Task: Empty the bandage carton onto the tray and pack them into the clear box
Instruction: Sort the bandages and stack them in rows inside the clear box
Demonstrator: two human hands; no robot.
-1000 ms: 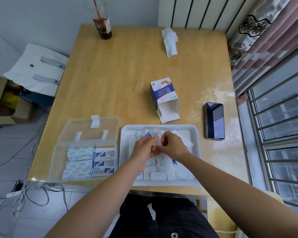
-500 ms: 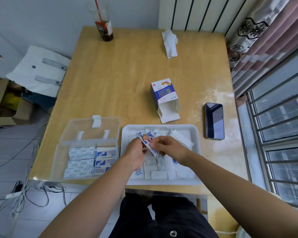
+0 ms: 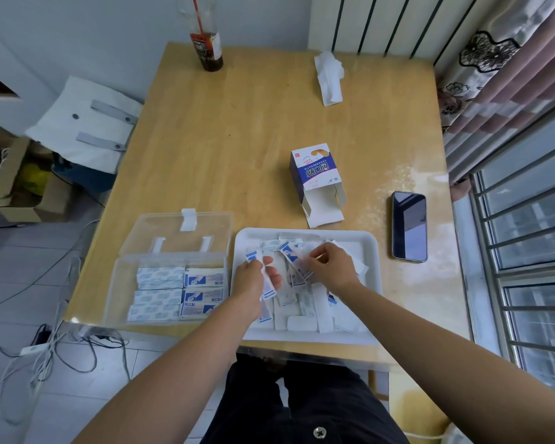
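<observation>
- Over the tray (image 3: 366, 245): left hand (image 3: 253, 280) grips a few wrapped bandages (image 3: 268, 288); right hand (image 3: 332, 267) pinches a blue-white strip (image 3: 290, 256).
- More loose bandages heaped in tray under both hands.
- Clear box (image 3: 117, 283), lid open, just left of tray; stacked bandages inside.
- Carton (image 3: 314, 174) lies open-ended on worktop (image 3: 237, 139) behind tray; phone (image 3: 409, 225) at right.

You are sitting in a lived-in room of a home. Your wooden desk (image 3: 253, 139) has a floral curtain (image 3: 500, 68) and a barred window (image 3: 526, 283) along its right edge. A drink bottle (image 3: 207, 46) with a straw stands at the far left corner and a crumpled tissue (image 3: 329, 76) near the far edge. Tangled cables (image 3: 45, 354) and an open cardboard box (image 3: 10, 193) lie on the tiled floor (image 3: 13, 283) off the left edge.
</observation>
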